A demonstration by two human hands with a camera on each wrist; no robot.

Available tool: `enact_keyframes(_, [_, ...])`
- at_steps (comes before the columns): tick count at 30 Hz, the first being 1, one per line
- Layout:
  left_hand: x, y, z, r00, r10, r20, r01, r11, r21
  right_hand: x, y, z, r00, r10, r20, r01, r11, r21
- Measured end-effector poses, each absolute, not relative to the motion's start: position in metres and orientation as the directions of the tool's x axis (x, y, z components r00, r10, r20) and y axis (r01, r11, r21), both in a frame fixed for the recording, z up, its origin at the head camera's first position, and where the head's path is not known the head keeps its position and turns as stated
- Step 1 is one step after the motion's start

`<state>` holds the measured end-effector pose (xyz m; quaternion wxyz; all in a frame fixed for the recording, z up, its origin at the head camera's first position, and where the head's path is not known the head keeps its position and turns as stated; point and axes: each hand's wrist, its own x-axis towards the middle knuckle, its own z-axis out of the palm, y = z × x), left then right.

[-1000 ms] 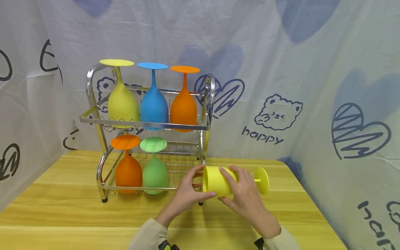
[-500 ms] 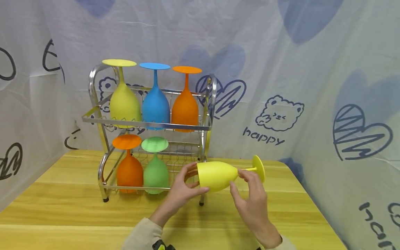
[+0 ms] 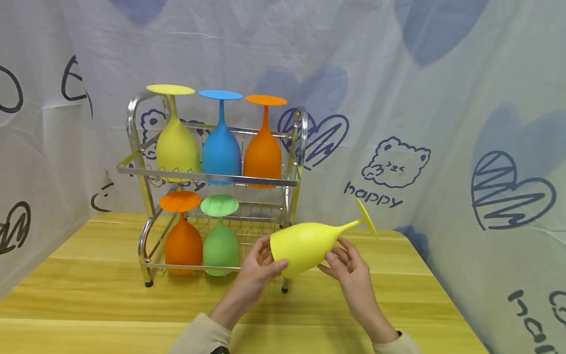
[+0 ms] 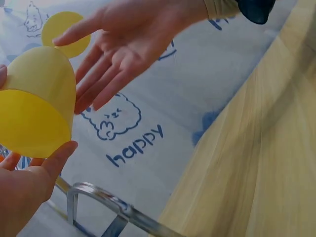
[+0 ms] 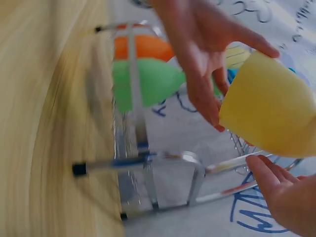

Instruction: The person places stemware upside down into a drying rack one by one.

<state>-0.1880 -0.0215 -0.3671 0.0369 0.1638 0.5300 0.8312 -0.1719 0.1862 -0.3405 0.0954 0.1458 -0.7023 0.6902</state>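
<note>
A yellow goblet (image 3: 305, 246) is tilted in the air before the rack's lower right, its mouth to the left and its foot up to the right. My left hand (image 3: 253, 275) grips the mouth end, thumb on the near side and fingers behind. My right hand (image 3: 355, 282) is at the narrow end of the bowl, below the stem. In the left wrist view, the right hand (image 4: 131, 47) has mostly straight fingers lying against or just beside the bowl; contact is hard to tell. The left thumb lies on the goblet's rim (image 4: 37, 98) there.
A two-tier metal rack (image 3: 208, 176) stands on the wooden table (image 3: 110, 314). Its top tier bears upside-down yellow (image 3: 178, 150), blue (image 3: 221, 152) and orange goblets (image 3: 263, 157). Upside-down orange (image 3: 183, 246) and green goblets (image 3: 220, 248) occupy the lower tier's left part.
The goblet has moved left and tilted, its foot rising. My right hand has let go of the bowl's side and shifted to below its stem end. The left hand has kept its hold.
</note>
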Motion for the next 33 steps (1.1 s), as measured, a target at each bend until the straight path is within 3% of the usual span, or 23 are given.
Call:
enact_keyframes(5, [-0.185, -0.021, -0.365, -0.934, 0.284, 0.218, 0.058, -0.481, 0.875, -0.171, 0.183, -0.338, -0.93, -0.139, 0.34, -0.323, -0.132, -0.937])
enact_keyframes(11, [-0.185, -0.023, -0.369, -0.918, 0.334, 0.217, 0.026, -0.494, 0.869, -0.171, 0.179, -0.343, -0.913, -0.123, 0.39, -0.393, 0.0, -0.92])
enact_keyframes(15, [-0.186, -0.028, -0.372, -0.913, 0.359, 0.195, 0.017, -0.445, 0.895, -0.172, 0.176, -0.349, -0.901, -0.106, 0.421, -0.423, 0.004, -0.906])
enact_keyframes(22, [-0.181, -0.051, -0.36, -0.903, 0.326, 0.282, 0.233, -0.181, 0.955, -0.172, 0.176, -0.354, -0.877, -0.098, 0.471, -0.472, -0.007, -0.881])
enact_keyframes(28, [-0.167, -0.079, -0.354, -0.873, 0.283, 0.397, 0.412, -0.008, 0.911, -0.173, 0.176, -0.358, -0.837, -0.079, 0.542, -0.548, 0.1, -0.831])
enact_keyframes(33, [-0.153, -0.113, -0.362, -0.863, 0.198, 0.465, 0.49, 0.101, 0.866, -0.176, 0.174, -0.362, -0.774, -0.09, 0.626, -0.632, 0.163, -0.758])
